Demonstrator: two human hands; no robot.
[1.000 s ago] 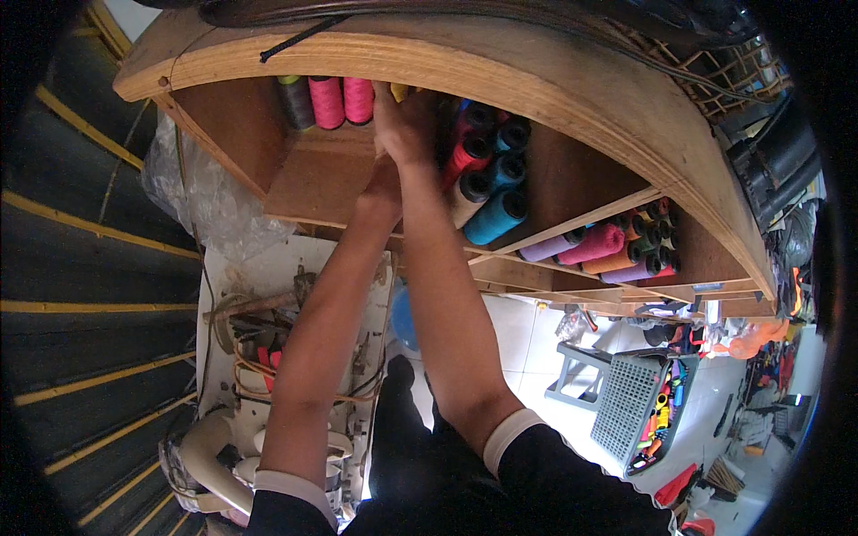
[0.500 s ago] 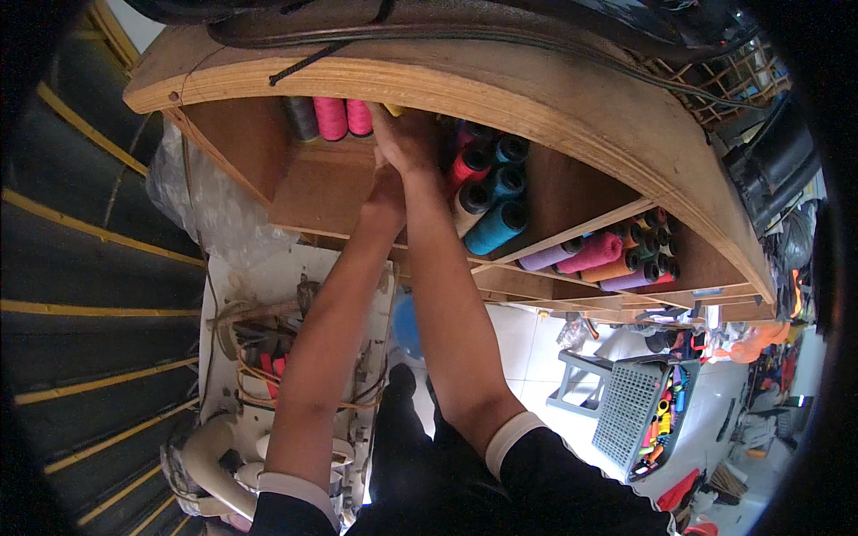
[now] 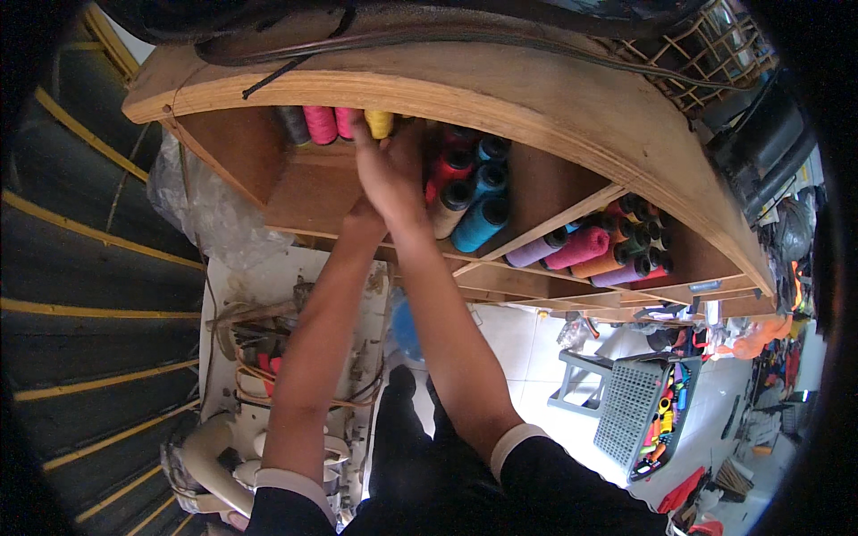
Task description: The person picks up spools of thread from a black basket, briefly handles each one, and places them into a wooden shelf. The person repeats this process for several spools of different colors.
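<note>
Our right hand point(image 3: 390, 181) overlaps our left hand point(image 3: 364, 213), so we cannot tell whether either grip is spread or pinching. Beyond, the yellow spool point(image 3: 379, 123) stands by pink spools point(image 3: 319, 124) in the shelf point(image 3: 308, 192), probably rowed to keep colours visible.

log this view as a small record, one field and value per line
right hand: foremost, near the yellow spool; hold unclear
left hand: mostly hidden behind the right; hold unclear
furniture: wooden shelf
left of hands: dark spool, pink spools
right of hands: red spool, beige spool, blue spools
lower right: gray basket with colourful spools
</note>
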